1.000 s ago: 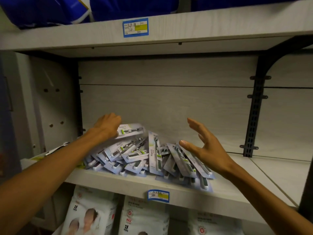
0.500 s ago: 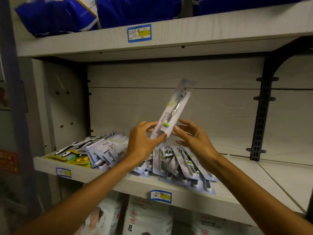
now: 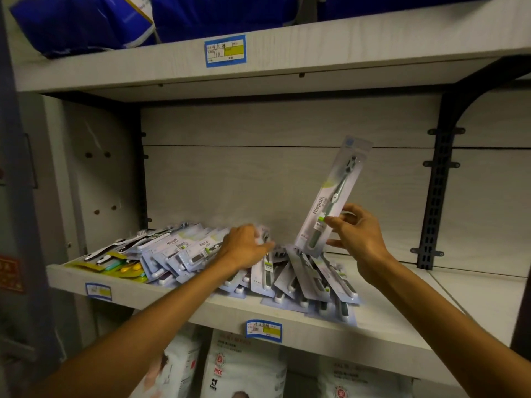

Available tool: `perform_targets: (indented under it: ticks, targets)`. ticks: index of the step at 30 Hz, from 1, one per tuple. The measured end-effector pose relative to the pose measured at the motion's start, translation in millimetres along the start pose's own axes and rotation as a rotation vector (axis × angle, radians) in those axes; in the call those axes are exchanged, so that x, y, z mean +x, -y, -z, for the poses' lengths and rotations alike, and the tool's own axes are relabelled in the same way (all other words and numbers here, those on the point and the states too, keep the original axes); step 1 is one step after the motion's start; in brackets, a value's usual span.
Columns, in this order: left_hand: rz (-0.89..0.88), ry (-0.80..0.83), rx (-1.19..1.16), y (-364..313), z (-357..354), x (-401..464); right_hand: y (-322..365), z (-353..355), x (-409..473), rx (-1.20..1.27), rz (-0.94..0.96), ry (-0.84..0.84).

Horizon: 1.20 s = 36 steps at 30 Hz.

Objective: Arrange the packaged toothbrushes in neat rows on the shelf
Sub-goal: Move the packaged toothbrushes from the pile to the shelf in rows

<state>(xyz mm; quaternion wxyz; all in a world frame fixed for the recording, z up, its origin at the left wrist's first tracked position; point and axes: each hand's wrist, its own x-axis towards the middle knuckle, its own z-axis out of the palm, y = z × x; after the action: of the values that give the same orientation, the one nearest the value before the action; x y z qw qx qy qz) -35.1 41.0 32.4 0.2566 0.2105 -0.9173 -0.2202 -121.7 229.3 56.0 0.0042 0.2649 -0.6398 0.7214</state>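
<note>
Head view shows the right hand (image 3: 357, 234) pinching the lower part of one toothbrush pack (image 3: 332, 196) between thumb and fingers, holding it nearly upright and leaning right, its foot just above the right end of the heap. Half a second ago both hands held this pack over the middle of the shelf; now the left hand has let go of it and the pack has travelled to the right. The left hand (image 3: 245, 248) has dropped onto the pile of packs (image 3: 201, 251), fingers curled over the top ones near its centre; whether it actually grips one or only presses on them I cannot tell, as that part is blurred. Around the hands the heap is loose and fanned, with some packs (image 3: 316, 282) tipped on edge at the right. Further right the shelf board (image 3: 402, 320) is bare. My reading: sorting has barely begun, and the lifted pack is likely bound for that free stretch to start a row.
</note>
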Motion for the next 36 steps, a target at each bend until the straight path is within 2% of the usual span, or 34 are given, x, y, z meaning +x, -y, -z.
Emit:
perform_targets:
  ticks: [3,9,14,18,25,30,36]
  targets:
    - [0.059,0.151,0.211,-1,-16,9,-2,9,2,-0.009,-0.012,0.006]
    - [0.067,0.192,0.507,-11,-43,30,-3,20,-1,-0.042,0.0,0.025]
    - [0.138,0.186,0.537,-12,-47,38,-5,29,-5,-0.059,0.005,0.04]
    - [0.182,0.158,0.472,-7,-45,43,-6,37,-10,-0.068,0.01,0.041]
    - [0.168,0.013,0.135,-1,-31,48,-5,44,-20,-0.114,0.004,0.025]
    - [0.005,-0.174,-0.277,5,-20,46,-1,45,-23,-0.137,-0.005,-0.025]
    - [-0.116,-0.088,-0.906,-11,-11,23,10,49,-30,-0.228,0.02,-0.059]
